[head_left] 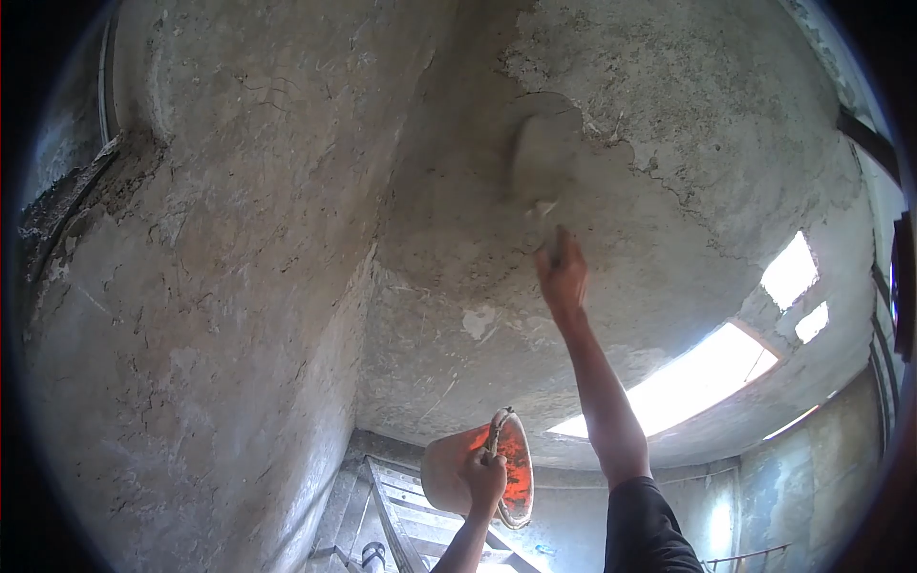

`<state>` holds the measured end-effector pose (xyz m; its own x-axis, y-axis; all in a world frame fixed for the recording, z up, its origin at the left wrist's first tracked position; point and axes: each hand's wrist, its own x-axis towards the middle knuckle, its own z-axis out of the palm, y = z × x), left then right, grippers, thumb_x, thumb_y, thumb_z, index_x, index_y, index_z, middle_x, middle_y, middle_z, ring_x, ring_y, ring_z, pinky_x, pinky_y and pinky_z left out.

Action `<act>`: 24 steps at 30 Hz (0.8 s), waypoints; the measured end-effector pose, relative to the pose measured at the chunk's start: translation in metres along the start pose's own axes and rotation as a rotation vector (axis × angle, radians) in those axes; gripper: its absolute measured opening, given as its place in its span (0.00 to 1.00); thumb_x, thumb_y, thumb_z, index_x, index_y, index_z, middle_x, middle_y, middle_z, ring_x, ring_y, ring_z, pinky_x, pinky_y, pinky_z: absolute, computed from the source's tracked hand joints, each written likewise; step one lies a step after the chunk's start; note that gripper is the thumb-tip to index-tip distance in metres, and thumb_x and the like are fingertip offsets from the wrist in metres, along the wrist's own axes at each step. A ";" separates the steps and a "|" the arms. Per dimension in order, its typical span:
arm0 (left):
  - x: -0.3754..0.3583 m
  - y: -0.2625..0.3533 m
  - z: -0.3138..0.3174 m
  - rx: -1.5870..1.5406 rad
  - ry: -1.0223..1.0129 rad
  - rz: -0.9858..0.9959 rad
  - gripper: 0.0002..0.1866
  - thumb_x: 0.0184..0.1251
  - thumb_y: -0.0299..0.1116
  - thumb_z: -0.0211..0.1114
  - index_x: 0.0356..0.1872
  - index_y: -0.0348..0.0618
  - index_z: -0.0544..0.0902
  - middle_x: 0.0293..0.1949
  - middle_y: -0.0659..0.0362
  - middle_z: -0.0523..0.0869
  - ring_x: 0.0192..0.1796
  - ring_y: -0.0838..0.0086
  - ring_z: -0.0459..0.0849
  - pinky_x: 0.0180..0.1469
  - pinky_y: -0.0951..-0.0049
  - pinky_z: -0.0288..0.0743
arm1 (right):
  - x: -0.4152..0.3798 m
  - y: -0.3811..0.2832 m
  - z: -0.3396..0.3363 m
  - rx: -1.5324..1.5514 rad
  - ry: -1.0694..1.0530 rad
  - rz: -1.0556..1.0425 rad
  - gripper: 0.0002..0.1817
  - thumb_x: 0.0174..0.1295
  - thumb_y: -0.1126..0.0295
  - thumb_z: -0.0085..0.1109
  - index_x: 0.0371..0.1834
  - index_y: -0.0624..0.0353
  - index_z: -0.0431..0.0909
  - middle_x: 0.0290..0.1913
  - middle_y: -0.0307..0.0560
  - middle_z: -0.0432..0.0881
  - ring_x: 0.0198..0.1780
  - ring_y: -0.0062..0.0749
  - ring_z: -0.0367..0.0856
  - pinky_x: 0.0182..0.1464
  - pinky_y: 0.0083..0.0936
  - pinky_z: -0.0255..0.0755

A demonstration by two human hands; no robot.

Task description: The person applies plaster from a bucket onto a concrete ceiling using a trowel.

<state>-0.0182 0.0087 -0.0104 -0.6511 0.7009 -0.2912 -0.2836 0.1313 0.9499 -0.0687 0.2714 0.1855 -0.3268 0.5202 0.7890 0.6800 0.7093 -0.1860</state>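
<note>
My right hand is raised high at the end of an outstretched arm, closed around the handle of a trowel. The trowel's broad grey blade is blurred by motion and lies against or close to the damp, darker plaster on the wall. Lower down, my left hand grips a bucket by its rim or handle; which of the two I cannot make out. The bucket is tilted on its side, its mouth facing right, with an orange inside smeared with grey. Its bottom contents are hidden.
Rough old plaster with a cracked, ragged edge borders the darker patch at upper right. A long wall fills the left. Bright openings cut the wall at right. A ladder-like frame stands below the bucket.
</note>
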 end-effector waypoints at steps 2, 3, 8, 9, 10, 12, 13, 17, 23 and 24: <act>0.001 -0.004 0.001 -0.022 -0.011 -0.025 0.10 0.46 0.28 0.65 0.16 0.39 0.72 0.15 0.63 0.72 0.22 0.77 0.71 0.29 0.69 0.65 | -0.017 -0.008 0.002 -0.013 -0.147 -0.023 0.30 0.54 0.63 0.64 0.61 0.62 0.68 0.43 0.62 0.79 0.38 0.54 0.82 0.37 0.42 0.75; 0.003 -0.008 0.002 -0.024 -0.010 -0.023 0.10 0.46 0.28 0.65 0.17 0.39 0.72 0.15 0.63 0.72 0.22 0.77 0.71 0.29 0.69 0.65 | -0.023 -0.014 0.001 -0.004 -0.239 -0.034 0.29 0.54 0.64 0.64 0.60 0.62 0.69 0.43 0.63 0.79 0.38 0.55 0.82 0.38 0.43 0.76; 0.001 -0.005 0.002 -0.065 0.018 -0.001 0.10 0.47 0.28 0.65 0.17 0.39 0.71 0.15 0.64 0.71 0.21 0.77 0.70 0.28 0.70 0.64 | -0.026 -0.007 -0.005 0.184 -0.141 -0.128 0.27 0.53 0.67 0.63 0.57 0.63 0.71 0.43 0.64 0.79 0.39 0.55 0.82 0.40 0.43 0.76; 0.001 -0.002 0.001 -0.052 -0.002 -0.022 0.11 0.47 0.26 0.64 0.16 0.39 0.69 0.16 0.62 0.70 0.21 0.76 0.70 0.28 0.68 0.64 | -0.019 -0.010 -0.013 0.196 -0.099 -0.045 0.26 0.54 0.68 0.62 0.57 0.63 0.72 0.43 0.64 0.79 0.40 0.55 0.82 0.41 0.42 0.76; 0.001 0.000 0.001 -0.037 -0.023 -0.041 0.12 0.48 0.25 0.63 0.16 0.39 0.67 0.17 0.61 0.69 0.22 0.75 0.69 0.29 0.66 0.63 | -0.012 -0.010 -0.018 0.208 -0.056 0.039 0.25 0.54 0.68 0.61 0.56 0.64 0.72 0.44 0.65 0.80 0.40 0.56 0.82 0.42 0.42 0.76; 0.003 -0.003 0.002 -0.044 -0.015 -0.039 0.11 0.48 0.25 0.63 0.16 0.39 0.67 0.17 0.61 0.69 0.22 0.75 0.69 0.29 0.66 0.63 | -0.002 -0.002 -0.022 0.156 0.036 0.025 0.25 0.55 0.68 0.61 0.57 0.64 0.72 0.44 0.65 0.80 0.41 0.55 0.82 0.43 0.41 0.76; 0.003 -0.005 0.003 -0.051 -0.008 -0.036 0.11 0.48 0.25 0.63 0.16 0.39 0.67 0.17 0.61 0.69 0.22 0.74 0.69 0.29 0.66 0.63 | 0.003 0.001 -0.024 0.102 0.129 0.011 0.25 0.55 0.68 0.61 0.57 0.65 0.71 0.45 0.65 0.80 0.42 0.55 0.82 0.43 0.40 0.76; 0.004 -0.007 0.004 -0.080 -0.012 -0.031 0.11 0.48 0.25 0.63 0.16 0.39 0.67 0.16 0.61 0.69 0.21 0.75 0.69 0.28 0.66 0.63 | 0.014 0.006 -0.020 0.124 0.185 0.139 0.26 0.55 0.68 0.61 0.58 0.64 0.71 0.46 0.64 0.79 0.44 0.55 0.81 0.44 0.40 0.76; 0.004 -0.008 0.007 -0.080 -0.028 -0.030 0.12 0.47 0.25 0.62 0.14 0.39 0.67 0.15 0.61 0.68 0.20 0.76 0.68 0.27 0.67 0.62 | -0.030 0.015 0.029 0.183 -0.117 -0.127 0.27 0.56 0.66 0.62 0.59 0.63 0.70 0.47 0.65 0.79 0.45 0.57 0.80 0.45 0.42 0.75; 0.003 0.000 0.004 -0.078 -0.022 -0.025 0.12 0.48 0.25 0.62 0.14 0.39 0.67 0.15 0.61 0.69 0.20 0.76 0.68 0.27 0.67 0.63 | -0.036 0.009 0.027 0.183 -0.114 -0.128 0.27 0.56 0.66 0.62 0.59 0.63 0.70 0.47 0.65 0.79 0.45 0.57 0.80 0.45 0.42 0.75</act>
<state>-0.0168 0.0137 -0.0109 -0.6277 0.7135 -0.3114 -0.3538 0.0948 0.9305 -0.0689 0.2719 0.1395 -0.4815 0.4640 0.7436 0.5018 0.8415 -0.2001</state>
